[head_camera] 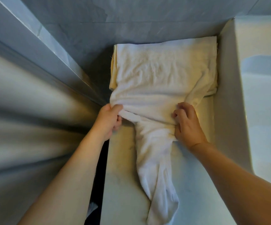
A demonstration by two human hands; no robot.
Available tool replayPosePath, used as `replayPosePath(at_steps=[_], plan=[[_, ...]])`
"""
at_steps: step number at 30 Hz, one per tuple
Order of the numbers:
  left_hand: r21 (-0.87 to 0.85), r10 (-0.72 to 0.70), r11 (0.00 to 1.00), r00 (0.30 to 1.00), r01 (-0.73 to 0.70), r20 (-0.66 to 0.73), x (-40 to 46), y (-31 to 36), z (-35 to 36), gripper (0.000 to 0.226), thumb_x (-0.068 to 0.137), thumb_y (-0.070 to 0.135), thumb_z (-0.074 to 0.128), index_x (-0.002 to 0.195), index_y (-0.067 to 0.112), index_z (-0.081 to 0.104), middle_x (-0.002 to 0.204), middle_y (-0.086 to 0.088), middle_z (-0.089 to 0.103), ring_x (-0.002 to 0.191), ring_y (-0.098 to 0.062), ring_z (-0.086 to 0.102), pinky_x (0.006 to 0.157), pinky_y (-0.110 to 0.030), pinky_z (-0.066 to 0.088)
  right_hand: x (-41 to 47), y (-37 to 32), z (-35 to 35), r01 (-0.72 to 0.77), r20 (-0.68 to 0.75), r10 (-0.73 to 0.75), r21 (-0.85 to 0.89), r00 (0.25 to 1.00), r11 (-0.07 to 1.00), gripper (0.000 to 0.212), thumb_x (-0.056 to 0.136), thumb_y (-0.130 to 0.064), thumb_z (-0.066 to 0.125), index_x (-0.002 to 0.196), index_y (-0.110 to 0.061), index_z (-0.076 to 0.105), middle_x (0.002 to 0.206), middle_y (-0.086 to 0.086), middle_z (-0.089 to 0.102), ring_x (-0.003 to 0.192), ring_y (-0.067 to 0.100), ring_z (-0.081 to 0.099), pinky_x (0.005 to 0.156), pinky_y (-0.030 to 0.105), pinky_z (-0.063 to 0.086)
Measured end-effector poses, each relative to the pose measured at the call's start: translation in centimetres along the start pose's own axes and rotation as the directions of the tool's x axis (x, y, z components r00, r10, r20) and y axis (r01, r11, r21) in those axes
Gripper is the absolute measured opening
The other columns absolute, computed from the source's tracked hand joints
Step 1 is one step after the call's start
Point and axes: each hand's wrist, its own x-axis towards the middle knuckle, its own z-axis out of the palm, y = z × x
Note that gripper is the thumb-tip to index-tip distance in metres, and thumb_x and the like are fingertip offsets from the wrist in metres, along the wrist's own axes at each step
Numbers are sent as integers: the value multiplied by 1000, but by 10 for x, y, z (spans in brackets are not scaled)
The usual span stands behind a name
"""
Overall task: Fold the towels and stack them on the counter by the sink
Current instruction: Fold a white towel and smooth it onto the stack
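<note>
A white towel (155,88) lies crumpled along the pale counter (123,159), its far part spread over a stack of folded cream towels (113,73) at the back. Its near end trails toward me and hangs over the counter's front edge. My left hand (110,120) grips the towel's left edge, fingers curled round a bunched fold. My right hand (186,122) pinches a gathered fold on the towel's right side.
A grey wall (131,21) runs behind the stack. A blurred grey panel (26,111) stands close on the left, with a dark gap (101,159) beside the counter. To the right, a raised white ledge (228,78) borders a pale basin-like surface (264,95).
</note>
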Motion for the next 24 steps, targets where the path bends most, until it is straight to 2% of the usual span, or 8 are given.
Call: replayPosePath(at_steps=[3,5,7,9,13,17,21,24], plan=[[-5,-59,998,996,59,72,-6,-6,-8,18,99,26,56,108,10,58,70,-1,50,50,-10,39,46,-23,26,-9,-6,-19,-165,-70,160,-69,985,984,33,78,-2,56,111,-2,56,136,22,40,118,40,42,102,42,38],[61,-32,998,989,24,145,-16,-15,-2,23,98,22,59,113,7,63,86,-3,59,66,-12,52,59,-26,37,-18,-21,-24,-385,-171,384,29,907,922,45,78,-14,59,122,-6,51,132,17,44,115,36,45,100,41,39],[143,23,988,976,-55,217,-28,-21,9,26,95,20,61,119,11,66,99,0,67,84,-14,60,75,-28,44,-15,-37,-27,-714,-53,758,296,650,634,57,81,-38,59,128,-9,42,125,13,51,109,34,53,94,43,45],[89,59,993,975,-80,215,-36,-23,25,24,95,17,61,119,17,65,112,-2,70,103,-20,65,90,-34,52,-10,-45,-27,-887,208,893,333,399,319,70,81,-53,60,128,-5,40,117,12,57,102,34,59,81,39,50],[-30,149,989,986,-147,79,-36,-25,39,20,98,15,55,114,25,61,119,-8,68,111,-27,64,96,-44,51,-5,-44,-35,-874,248,838,164,486,458,34,81,-22,58,110,-6,51,106,17,60,97,38,61,82,45,55],[278,303,921,950,-271,-76,-33,-12,27,25,102,28,48,124,18,53,119,0,61,109,-19,60,97,-43,51,8,-44,-49,-814,170,819,334,549,476,25,78,-4,45,101,-7,53,99,17,58,96,39,59,85,51,55],[256,249,951,924,-175,-290,-35,-8,17,39,103,33,42,138,15,39,126,-5,51,111,-22,54,96,-45,51,13,-43,-56,-719,162,923,678,348,151,42,84,0,38,117,-9,62,83,6,55,86,29,57,81,39,52],[105,18,994,929,23,-370,-31,-14,-1,45,103,34,43,144,17,35,129,-9,51,109,-27,58,79,-43,59,8,-38,-68,-670,124,954,736,274,97,43,87,-3,37,120,-16,62,97,6,62,91,28,58,88,40,52]])
